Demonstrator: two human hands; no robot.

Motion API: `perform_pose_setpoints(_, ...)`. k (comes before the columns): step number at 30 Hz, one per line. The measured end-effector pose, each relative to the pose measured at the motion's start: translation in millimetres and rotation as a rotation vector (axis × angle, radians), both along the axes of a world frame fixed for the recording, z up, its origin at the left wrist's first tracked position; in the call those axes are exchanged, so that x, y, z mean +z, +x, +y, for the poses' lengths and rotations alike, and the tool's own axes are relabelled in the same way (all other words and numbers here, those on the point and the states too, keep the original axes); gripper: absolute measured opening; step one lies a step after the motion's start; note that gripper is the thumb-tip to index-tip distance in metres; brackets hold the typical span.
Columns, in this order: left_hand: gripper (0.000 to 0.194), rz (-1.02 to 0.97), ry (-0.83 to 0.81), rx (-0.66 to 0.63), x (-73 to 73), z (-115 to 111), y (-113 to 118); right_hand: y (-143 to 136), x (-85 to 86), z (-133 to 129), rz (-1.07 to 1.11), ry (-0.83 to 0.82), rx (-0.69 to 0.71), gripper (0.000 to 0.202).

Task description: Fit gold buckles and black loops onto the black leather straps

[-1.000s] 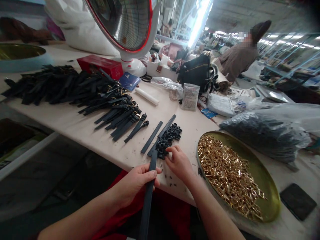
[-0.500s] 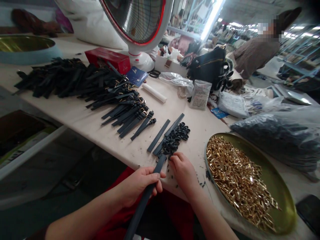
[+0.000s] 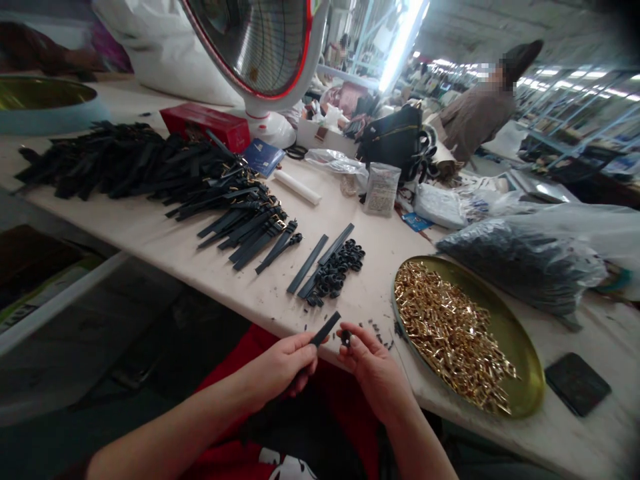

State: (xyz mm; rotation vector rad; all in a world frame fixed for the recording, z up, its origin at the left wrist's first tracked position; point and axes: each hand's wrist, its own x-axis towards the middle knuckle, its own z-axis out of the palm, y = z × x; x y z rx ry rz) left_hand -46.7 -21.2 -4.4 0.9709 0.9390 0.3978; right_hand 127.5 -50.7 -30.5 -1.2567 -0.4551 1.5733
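My left hand (image 3: 295,360) is closed around a black strap (image 3: 327,328), whose end points up and to the right. Close beside that end, my right hand (image 3: 367,357) pinches a small black loop (image 3: 345,338) between thumb and fingers; strap and loop are apart. Beyond my hands, a heap of similar black loops (image 3: 336,273) lies on the table. Next to the heap are flat black strips (image 3: 307,264). On the left spreads a large pile of black straps (image 3: 135,160), some showing gold buckles.
A round tray (image 3: 530,393) of gold metal pieces (image 3: 450,333) stands on the right, with a dark flat object (image 3: 577,383) beside it. Behind are a fan (image 3: 265,53), a red box (image 3: 205,127) and a plastic bag (image 3: 525,267). A person (image 3: 475,120) is in the background.
My right hand has come away from the heap of loops with one loop, toward me. The strap in my left hand has drawn back and now shows only a short end. The view has shifted slightly.
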Motion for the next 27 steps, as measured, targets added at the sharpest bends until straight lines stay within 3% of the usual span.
perform_pose_setpoints(4, 0.037, 0.106, 0.404, -0.027, 0.2, -3, 0, -11, 3.7, -13, 0.200, -0.019, -0.091, 0.030)
perform_pose_setpoints(8, 0.035, 0.309, 0.547, -0.036, 1.6, -13, -1, -17, 5.2, -21, 0.250, -0.011, -0.151, 0.028)
perform_pose_setpoints(12, 0.029, 0.483, 0.682, -0.137, 7.8, -25, -2, -19, 3.6, -30, 0.130, 0.030, -0.148, 0.027)
perform_pose_setpoints(19, 0.028, 0.481, 0.699, -0.317, 17.0, -27, -7, -4, 10.4, -43, -0.184, 0.197, 0.112, 0.018)
perform_pose_setpoints(23, 0.031, 0.412, 0.687, -0.365, 17.3, -26, -5, -1, 14.6, -45, -0.166, 0.180, 0.151, 0.017)
perform_pose_setpoints(27, 0.029, 0.438, 0.731, -0.317, 11.1, -26, 2, -5, 7.6, -43, -0.081, 0.127, 0.223, 0.019)
